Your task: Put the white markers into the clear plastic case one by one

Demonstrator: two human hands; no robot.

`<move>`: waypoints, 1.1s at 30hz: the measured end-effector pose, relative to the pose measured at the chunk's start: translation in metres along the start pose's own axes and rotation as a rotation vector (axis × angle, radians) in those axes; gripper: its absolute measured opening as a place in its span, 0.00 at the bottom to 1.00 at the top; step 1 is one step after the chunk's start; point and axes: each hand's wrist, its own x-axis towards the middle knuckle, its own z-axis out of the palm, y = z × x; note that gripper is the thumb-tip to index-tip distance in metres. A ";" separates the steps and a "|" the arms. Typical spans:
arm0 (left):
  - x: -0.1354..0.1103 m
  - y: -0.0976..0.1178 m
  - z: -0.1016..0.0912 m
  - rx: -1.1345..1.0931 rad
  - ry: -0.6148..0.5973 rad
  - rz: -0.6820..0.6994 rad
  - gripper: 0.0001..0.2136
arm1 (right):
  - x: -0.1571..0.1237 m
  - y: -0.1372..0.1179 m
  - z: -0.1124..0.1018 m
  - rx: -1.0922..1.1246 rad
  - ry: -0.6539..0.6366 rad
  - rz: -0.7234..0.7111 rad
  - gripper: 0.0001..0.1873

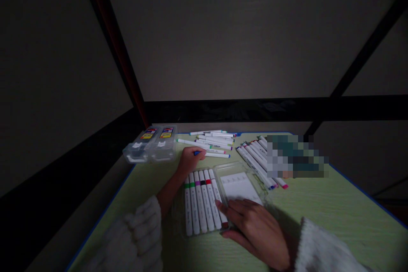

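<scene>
An open clear plastic marker case (242,178) lies on the green table in front of me, with several white markers (202,202) side by side in its left half. My right hand (255,229) rests flat on the case's near edge, fingers stretched over the marker ends. My left hand (189,159) reaches past the case and closes on a blue-tipped marker (198,152) beside a loose pile of markers (213,141).
Two closed clear marker cases (153,144) stand at the table's far left corner. A row of markers (258,159) lies to the right of the open case. The table's blue edge (105,212) runs along the left.
</scene>
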 end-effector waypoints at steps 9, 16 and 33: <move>-0.006 0.011 -0.003 -0.107 0.041 -0.039 0.07 | -0.002 0.002 0.005 -0.029 0.047 -0.012 0.28; -0.006 0.012 -0.002 -0.093 -0.003 -0.056 0.09 | -0.003 0.002 0.005 -0.040 0.081 -0.026 0.28; -0.008 0.014 -0.002 -0.193 -0.170 -0.049 0.10 | -0.003 0.008 -0.003 -0.016 0.274 0.100 0.11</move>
